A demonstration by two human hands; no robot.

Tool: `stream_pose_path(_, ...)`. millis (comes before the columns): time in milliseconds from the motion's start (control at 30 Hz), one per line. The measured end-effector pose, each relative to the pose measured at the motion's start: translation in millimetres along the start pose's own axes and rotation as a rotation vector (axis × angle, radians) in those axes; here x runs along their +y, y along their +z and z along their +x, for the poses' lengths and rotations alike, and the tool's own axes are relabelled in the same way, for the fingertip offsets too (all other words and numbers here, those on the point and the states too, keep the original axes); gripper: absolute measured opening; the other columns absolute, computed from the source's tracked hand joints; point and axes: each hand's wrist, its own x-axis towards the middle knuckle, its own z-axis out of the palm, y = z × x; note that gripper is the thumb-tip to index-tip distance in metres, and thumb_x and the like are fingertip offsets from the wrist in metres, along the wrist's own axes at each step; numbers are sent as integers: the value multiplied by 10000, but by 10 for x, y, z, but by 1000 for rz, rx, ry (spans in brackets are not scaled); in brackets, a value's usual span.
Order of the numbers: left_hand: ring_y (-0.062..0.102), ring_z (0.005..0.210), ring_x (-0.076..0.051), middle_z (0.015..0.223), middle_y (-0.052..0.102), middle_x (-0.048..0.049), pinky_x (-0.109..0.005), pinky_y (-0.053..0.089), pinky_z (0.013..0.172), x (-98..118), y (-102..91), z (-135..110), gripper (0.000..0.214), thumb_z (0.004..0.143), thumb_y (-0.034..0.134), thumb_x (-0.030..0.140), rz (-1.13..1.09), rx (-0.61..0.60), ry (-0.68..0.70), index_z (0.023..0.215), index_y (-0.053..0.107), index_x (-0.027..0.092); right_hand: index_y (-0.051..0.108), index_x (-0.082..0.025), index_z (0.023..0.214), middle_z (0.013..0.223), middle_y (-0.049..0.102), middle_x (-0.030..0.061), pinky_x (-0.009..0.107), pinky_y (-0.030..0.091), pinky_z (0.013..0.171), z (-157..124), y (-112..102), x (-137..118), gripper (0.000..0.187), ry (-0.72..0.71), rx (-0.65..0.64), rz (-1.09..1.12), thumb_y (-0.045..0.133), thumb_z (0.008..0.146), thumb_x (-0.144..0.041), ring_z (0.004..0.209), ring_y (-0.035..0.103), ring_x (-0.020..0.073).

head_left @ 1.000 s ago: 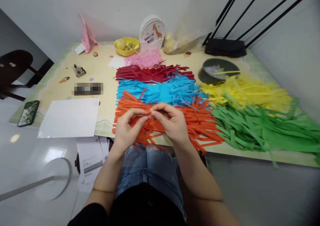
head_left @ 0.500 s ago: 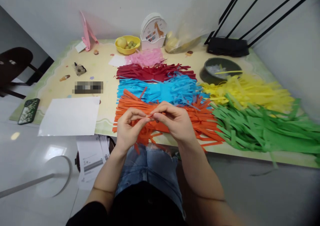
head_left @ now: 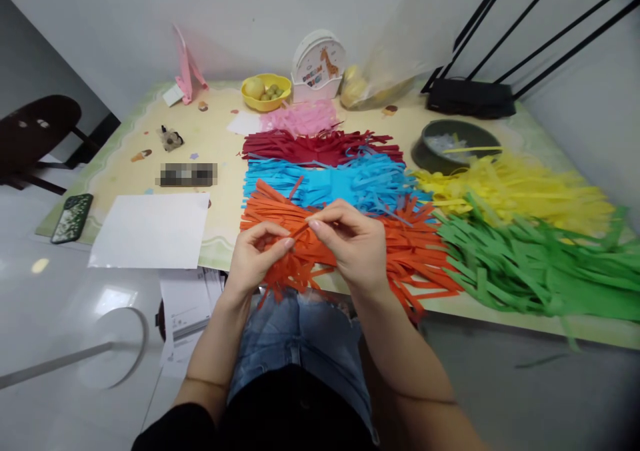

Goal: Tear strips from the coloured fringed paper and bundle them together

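My left hand (head_left: 256, 258) and my right hand (head_left: 353, 244) meet at the fingertips over the table's near edge, both pinched on one thin orange paper strip (head_left: 299, 230). Under them lies a heap of orange paper strips (head_left: 400, 248), with some hanging over the edge above my lap. Behind it lie heaps of blue strips (head_left: 340, 181), dark red strips (head_left: 320, 146) and pink strips (head_left: 300, 116).
Green strips (head_left: 525, 264) and yellow strips (head_left: 520, 188) cover the right side of the table. A white sheet (head_left: 150, 230) and a phone (head_left: 73, 216) lie left. At the back stand a dark bowl (head_left: 430, 161), a yellow fruit bowl (head_left: 265, 92), a giraffe box (head_left: 319, 64) and a router (head_left: 470, 96).
My hands stay pinched together on the strip, and the left fingers have curled lower. The view has shifted a little, so everything sits slightly further right.
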Motion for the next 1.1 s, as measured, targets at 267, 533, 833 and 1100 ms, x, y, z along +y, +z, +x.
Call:
stream_pose_path(267,678,706,-199,782,750,21,-374,557,688,515,-1258,146,193,780,780,437,539,364,162,837,719,263,737,-203,1052,902,737,38,279,529,702,-151,-102,258,177,19,-275,-121,657,934,-308,776,670,153)
stream_pose_path(533,562,1185,-253,1089,710,-7,-606,171,1235,616,-2251,1797,146,964,539,221,1408,354,490,1048,640,159,740,-82,1093,1121,739,182,390,457,973,703,-938,840,271,-132,-600,-1204,521,982,-194,1076,642,288)
stream_pose_path(833,513,1324,-307,1233,673,-131,-610,255,1188,-211,-1727,2141,193,940,605,304,1351,83,421,1013,655,133,767,-97,983,1083,742,189,351,415,836,887,-1052,1106,252,-81,-864,-1352,519,945,-115,1062,639,288)
stream_pose_path(1100,613,1197,-248,1227,694,-116,-367,458,1063,-315,314,1759,218,954,558,257,1246,-688,479,1110,693,186,758,-117,1025,1092,744,149,302,409,810,1031,-1057,1097,251,24,-813,-1312,522,946,-156,997,671,249)
